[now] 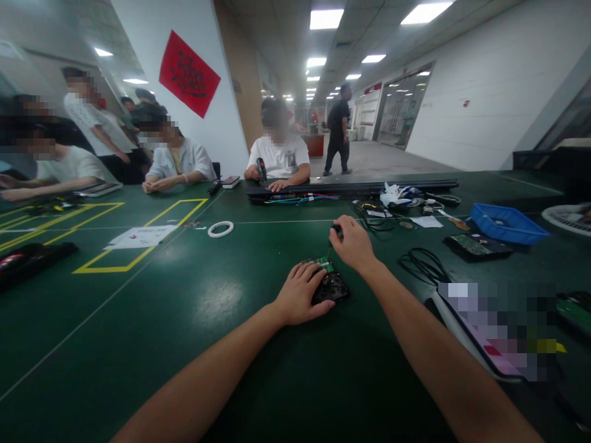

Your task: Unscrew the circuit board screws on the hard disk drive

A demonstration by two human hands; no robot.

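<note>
A black device with a green circuit board lies on the green table. My left hand rests over its left side, fingers spread across the board and thumb along the near edge. Above the board's far end, my right hand is closed round the dark handle of a screwdriver. The thin shaft points down to the board; whether the tip touches a screw is too small to tell.
A blue tray, another circuit-board device, coiled black cable and a tablet-like object lie at the right. A white ring lies left of centre. Across the table a person holds a power tool.
</note>
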